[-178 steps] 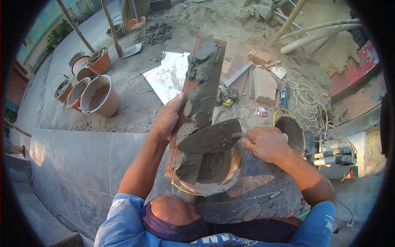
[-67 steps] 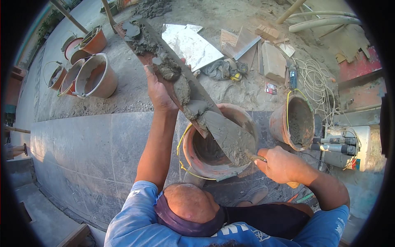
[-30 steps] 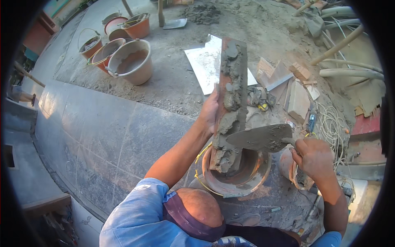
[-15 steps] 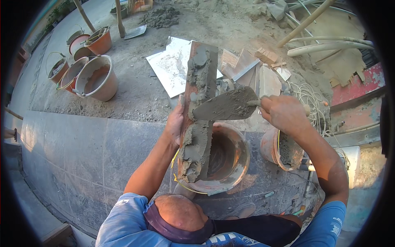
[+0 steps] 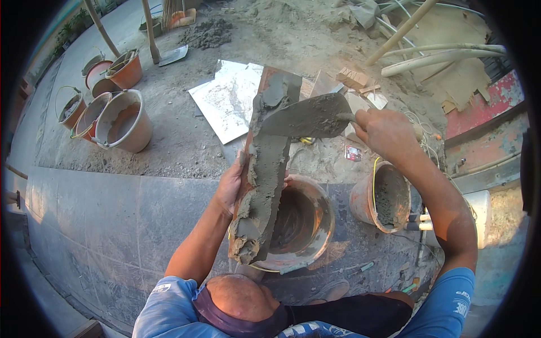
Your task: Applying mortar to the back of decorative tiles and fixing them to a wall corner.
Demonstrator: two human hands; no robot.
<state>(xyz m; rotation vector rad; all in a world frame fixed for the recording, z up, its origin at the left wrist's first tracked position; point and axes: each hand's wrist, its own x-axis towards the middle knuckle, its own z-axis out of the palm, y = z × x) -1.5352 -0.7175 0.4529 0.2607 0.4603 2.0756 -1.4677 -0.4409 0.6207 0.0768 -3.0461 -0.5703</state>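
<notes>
In my left hand [image 5: 230, 188] is a long reddish-brown slab [image 5: 264, 80], gripped by its side edge and slightly tilted. Grey wet mortar [image 5: 265, 169] covers most of its upper face, smooth along the middle and ragged at the near end. My right hand [image 5: 389, 134] is closed round the handle of a trowel [image 5: 310, 116]. The trowel's mortar-smeared blade lies across the far part of the slab. Below the slab stands a large round bucket [image 5: 330, 217], its inside coated with mortar and its left part hidden.
A smaller bucket [image 5: 360, 197] of mortar stands to the right. Several buckets [image 5: 138, 132] are grouped at the left. White sheets [image 5: 217, 107] lie beyond the slab, with broken boards [image 5: 352, 79] beside them. Pale pipes [image 5: 434, 61] stretch across the far right; a mortar heap [image 5: 208, 34] lies far back.
The trowel blade has moved toward the slab's far end. Mortar along the slab's middle looks smoother and more continuous. The slab leans more, its near end shifted left.
</notes>
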